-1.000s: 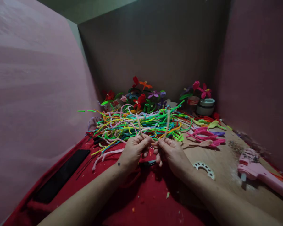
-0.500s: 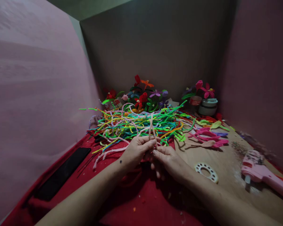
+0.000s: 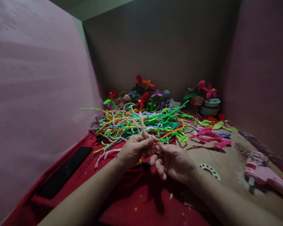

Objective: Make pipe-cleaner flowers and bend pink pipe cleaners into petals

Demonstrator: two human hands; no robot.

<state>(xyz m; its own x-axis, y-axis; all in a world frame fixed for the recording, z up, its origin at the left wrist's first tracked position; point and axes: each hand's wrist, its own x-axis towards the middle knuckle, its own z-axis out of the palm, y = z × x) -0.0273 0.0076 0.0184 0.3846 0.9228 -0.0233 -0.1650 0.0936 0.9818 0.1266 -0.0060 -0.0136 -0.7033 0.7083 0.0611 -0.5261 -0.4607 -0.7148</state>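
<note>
My left hand (image 3: pixel 135 150) is closed in a pinch on a pale pink pipe cleaner (image 3: pixel 143 126), folded so that its upper part sticks up and leans left. Close against it, my right hand (image 3: pixel 178 163) has thumb and forefinger pinched at the pipe cleaner's lower end, the other fingers curled below. Between the fingertips the lower end is mostly hidden. Behind both hands lies a tangled pile of coloured pipe cleaners (image 3: pixel 155 121). Under the left hand, part of a dark, yellow-edged object (image 3: pixel 145 164) shows; its kind is unclear.
A black flat slab (image 3: pixel 66 171) lies left on the red cloth (image 3: pixel 132 201). To the right, a board (image 3: pixel 228 163) carries a ring with holes (image 3: pixel 209 170), pink fuzzy pieces (image 3: pixel 207 136) and a pink glue gun (image 3: pixel 261 172). Fuzzy flowers (image 3: pixel 141 99) and a jar (image 3: pixel 210 107) stand behind.
The pale pipe cleaner has tipped from upright toward the left. My right hand has rolled so its palm faces more upward, and its lower fingers have come into view.
</note>
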